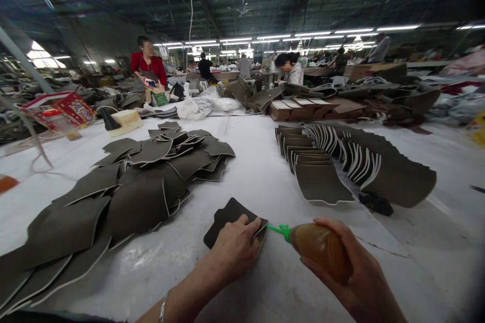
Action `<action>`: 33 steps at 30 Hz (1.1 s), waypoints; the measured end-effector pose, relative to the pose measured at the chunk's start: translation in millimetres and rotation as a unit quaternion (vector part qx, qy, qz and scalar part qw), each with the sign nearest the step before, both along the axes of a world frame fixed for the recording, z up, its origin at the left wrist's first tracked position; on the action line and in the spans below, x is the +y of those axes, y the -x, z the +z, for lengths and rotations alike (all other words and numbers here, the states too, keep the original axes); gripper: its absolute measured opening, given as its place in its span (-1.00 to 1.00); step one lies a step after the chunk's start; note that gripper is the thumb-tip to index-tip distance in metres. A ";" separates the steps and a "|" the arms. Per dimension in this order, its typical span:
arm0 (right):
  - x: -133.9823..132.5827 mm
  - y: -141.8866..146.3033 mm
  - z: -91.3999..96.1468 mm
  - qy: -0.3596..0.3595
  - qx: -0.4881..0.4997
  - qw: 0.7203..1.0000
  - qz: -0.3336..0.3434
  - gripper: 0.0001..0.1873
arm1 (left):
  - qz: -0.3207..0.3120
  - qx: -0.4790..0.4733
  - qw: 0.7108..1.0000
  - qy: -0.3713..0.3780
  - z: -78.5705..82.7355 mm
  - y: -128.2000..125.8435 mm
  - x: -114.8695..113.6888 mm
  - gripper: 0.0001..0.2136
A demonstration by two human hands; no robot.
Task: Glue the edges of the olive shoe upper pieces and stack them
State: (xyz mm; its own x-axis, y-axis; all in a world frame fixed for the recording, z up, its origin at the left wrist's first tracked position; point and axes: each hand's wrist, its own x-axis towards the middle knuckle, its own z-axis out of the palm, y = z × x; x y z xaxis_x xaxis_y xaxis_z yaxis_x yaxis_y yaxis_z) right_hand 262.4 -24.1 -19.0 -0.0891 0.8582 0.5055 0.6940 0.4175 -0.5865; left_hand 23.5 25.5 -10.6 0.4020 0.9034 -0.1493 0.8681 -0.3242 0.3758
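Observation:
My left hand (pixel 235 246) presses down on a dark olive leather piece (pixel 226 214) lying on the white table (pixel 257 171), fingers curled over its right edge. My right hand (pixel 354 272) is wrapped round a brown squeeze bottle (pixel 320 250) with a green nozzle (pixel 279 230). The nozzle tip touches the right edge of the piece, just beside my left fingers.
A loose heap of the same leather pieces (pixel 125 186) lies to the left. Neatly overlapped rows of pieces (pixel 341 161) lie to the right. A red box (pixel 71 108), plastic bags and more stacks stand at the far edge, with several people working beyond.

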 end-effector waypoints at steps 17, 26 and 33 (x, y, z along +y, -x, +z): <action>2.2 -4.6 0.3 0.028 0.019 0.999 0.000 -0.56 | -0.001 -0.010 1.000 0.004 -0.5 1.2 -3.2 -0.59; 3.7 -7.5 0.1 0.030 0.022 0.999 0.000 -0.55 | 0.001 -0.010 1.000 -0.006 -1.4 -0.3 -4.1 -0.58; -0.4 -5.3 3.4 0.093 0.063 0.994 -0.008 -0.55 | -0.010 0.010 1.000 -0.003 1.4 1.4 -4.1 -0.56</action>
State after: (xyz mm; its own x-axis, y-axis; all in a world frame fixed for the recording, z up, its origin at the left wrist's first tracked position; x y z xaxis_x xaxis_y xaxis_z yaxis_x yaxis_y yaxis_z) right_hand 267.7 -24.5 -15.6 -0.0204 0.9385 0.3446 0.6166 0.2831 -0.7346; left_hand 22.2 21.4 -9.3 0.4171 0.8961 -0.1515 0.8687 -0.3442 0.3562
